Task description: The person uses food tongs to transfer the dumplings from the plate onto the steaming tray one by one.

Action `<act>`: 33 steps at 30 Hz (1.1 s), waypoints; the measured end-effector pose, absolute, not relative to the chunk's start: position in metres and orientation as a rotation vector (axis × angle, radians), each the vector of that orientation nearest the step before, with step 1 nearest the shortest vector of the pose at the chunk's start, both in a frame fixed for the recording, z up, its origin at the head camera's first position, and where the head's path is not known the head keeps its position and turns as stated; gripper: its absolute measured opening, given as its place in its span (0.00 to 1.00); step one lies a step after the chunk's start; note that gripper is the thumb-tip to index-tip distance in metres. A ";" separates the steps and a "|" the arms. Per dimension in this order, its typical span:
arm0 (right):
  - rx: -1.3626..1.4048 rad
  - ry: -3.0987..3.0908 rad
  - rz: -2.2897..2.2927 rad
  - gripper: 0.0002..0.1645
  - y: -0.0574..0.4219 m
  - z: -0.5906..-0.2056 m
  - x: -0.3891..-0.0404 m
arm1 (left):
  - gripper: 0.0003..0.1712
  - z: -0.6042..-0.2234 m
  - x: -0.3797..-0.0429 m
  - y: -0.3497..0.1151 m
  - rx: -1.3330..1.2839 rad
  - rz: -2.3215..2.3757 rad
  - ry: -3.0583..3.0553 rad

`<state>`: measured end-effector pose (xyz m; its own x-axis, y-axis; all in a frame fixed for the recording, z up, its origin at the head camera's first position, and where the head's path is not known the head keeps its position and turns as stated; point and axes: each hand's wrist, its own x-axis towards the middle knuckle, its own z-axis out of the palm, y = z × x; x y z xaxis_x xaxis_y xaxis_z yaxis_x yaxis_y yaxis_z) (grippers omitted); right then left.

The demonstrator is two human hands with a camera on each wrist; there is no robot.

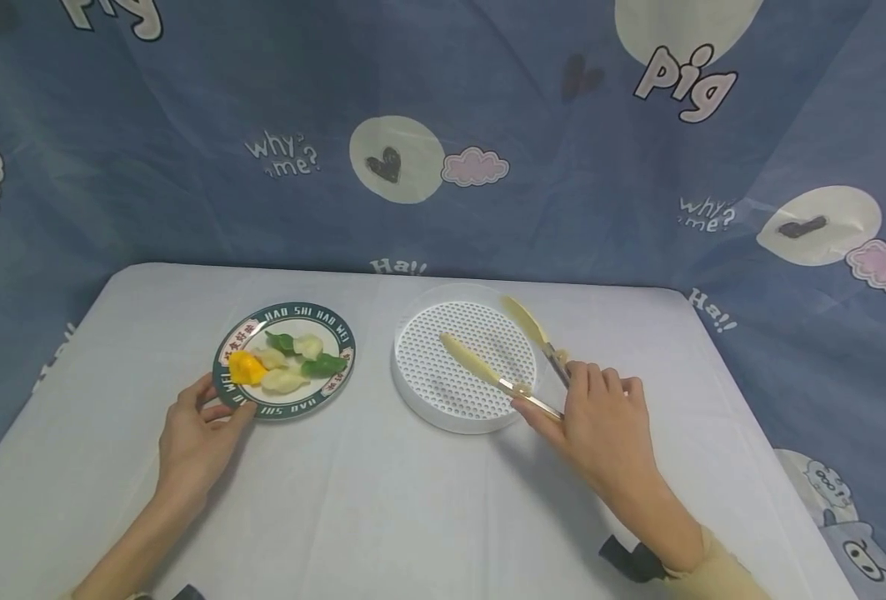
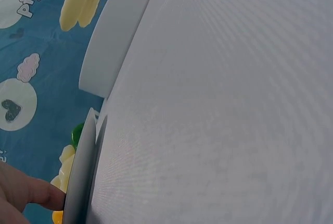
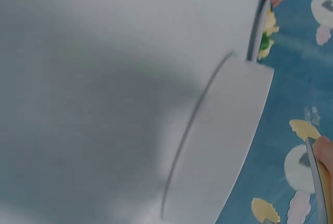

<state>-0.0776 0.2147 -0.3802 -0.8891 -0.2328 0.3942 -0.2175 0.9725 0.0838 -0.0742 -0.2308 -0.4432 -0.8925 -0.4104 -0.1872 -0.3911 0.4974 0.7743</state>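
On the left in the head view, my left hand (image 1: pixel 201 446) pinches the near-left rim of a green-and-white plate (image 1: pixel 292 411), thumb on top. The plate bears several dumpling-like pieces: an orange-yellow one (image 1: pixel 246 367), green ones (image 1: pixel 324 366) and pale ones (image 1: pixel 283 381). My right hand (image 1: pixel 608 429) grips metal tongs (image 1: pixel 473 359) with yellow tips. Their arms are spread, with nothing between the tips. One arm stands above a round white perforated tray (image 1: pixel 443 417), the other by its right rim. In the left wrist view the thumb (image 2: pixel 46 194) presses on the plate's edge.
A white-covered table (image 1: pixel 382 508) carries the plate and the tray, with a gap between them. Behind it hangs a blue patterned cloth (image 1: pixel 292 225). A dark strap (image 1: pixel 630 558) is near my right wrist.
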 end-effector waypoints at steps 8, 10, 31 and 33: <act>0.498 -2.625 0.018 0.57 0.188 -0.379 -0.085 | 0.49 -0.442 -0.074 -0.235 0.695 -1.419 -2.700; 0.530 -2.601 0.018 0.56 0.184 -0.379 -0.086 | 0.49 -0.443 -0.075 -0.234 0.682 -1.425 -2.705; 0.867 -2.532 -0.073 0.51 0.116 -0.377 -0.101 | 0.50 -0.440 -0.075 -0.232 0.702 -1.374 -2.717; 0.893 -2.534 -0.087 0.51 0.109 -0.377 -0.104 | 0.50 -0.441 -0.073 -0.233 0.713 -1.379 -2.715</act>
